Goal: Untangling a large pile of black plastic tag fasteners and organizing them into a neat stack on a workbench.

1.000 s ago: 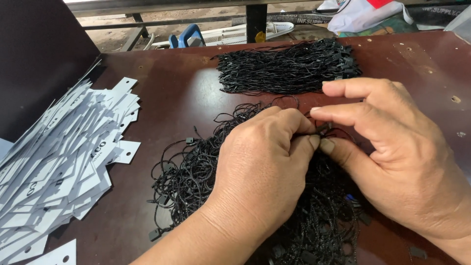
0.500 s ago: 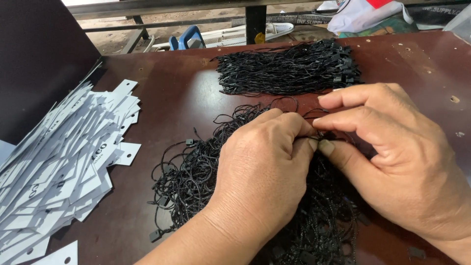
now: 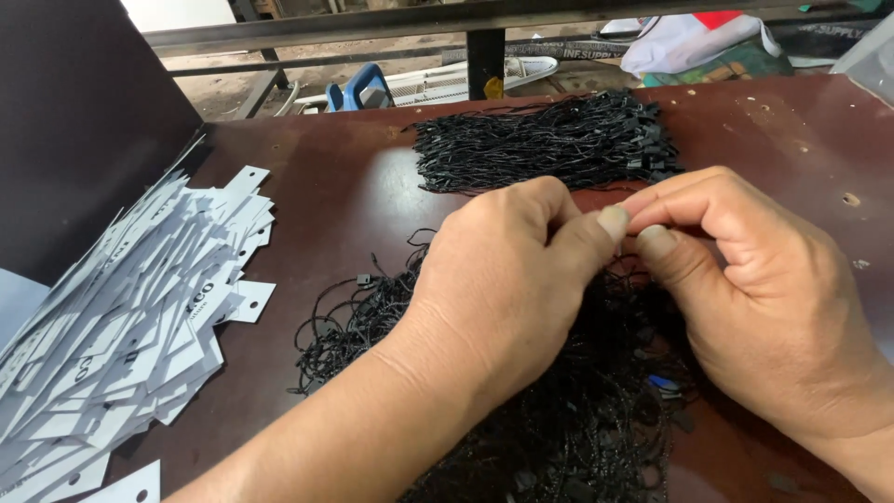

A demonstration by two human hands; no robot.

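Observation:
My left hand (image 3: 507, 279) and my right hand (image 3: 745, 298) meet over a loose tangle of black tag strings (image 3: 372, 317) on the dark brown table (image 3: 326, 186). Thumbs and forefingers of both hands pinch together at one spot, on a thin black string that is mostly hidden between the fingertips. The tangle spreads under both hands toward the near edge. A neater bundle of black strings (image 3: 549, 140) lies farther back, apart from the hands.
A fanned heap of white card tags (image 3: 121, 317) with punched holes lies at the left, beside a dark panel (image 3: 74, 121). Beyond the table's far edge are a metal rail (image 3: 484, 19), a blue object (image 3: 358, 88) and cloth bundles (image 3: 694, 42).
Both hands have lifted a little off the tangle, and the pinching fingertips sit higher and closer together. The piles have not moved.

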